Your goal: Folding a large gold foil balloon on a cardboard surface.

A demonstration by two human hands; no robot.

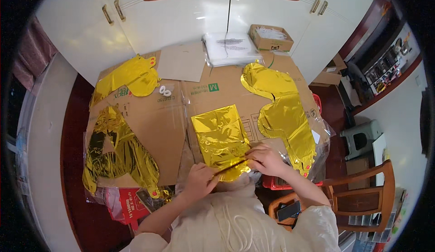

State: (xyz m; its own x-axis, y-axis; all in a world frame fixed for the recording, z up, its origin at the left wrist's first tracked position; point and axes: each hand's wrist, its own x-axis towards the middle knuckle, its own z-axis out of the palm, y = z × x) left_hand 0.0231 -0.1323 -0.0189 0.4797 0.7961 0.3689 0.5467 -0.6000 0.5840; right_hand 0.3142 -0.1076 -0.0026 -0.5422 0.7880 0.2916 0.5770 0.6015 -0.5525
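Note:
A folded gold foil balloon point(220, 136) lies flat on the brown cardboard sheet point(161, 120) right in front of me. My left hand point(199, 179) and my right hand point(265, 159) hold the two ends of a thin dark stick point(232, 165), which crosses the balloon's near edge. Both hands rest at that lower edge, the left one closed around the stick's near end, the right one pinching its far end against the foil.
Other gold foil balloons lie around: a letter shape point(115, 154) at left, one at the far left point(131, 76), a long one point(283, 111) at right. A small cardboard box point(270, 37), clear packets point(230, 48), white cupboards behind, a wooden chair point(362, 197) at right.

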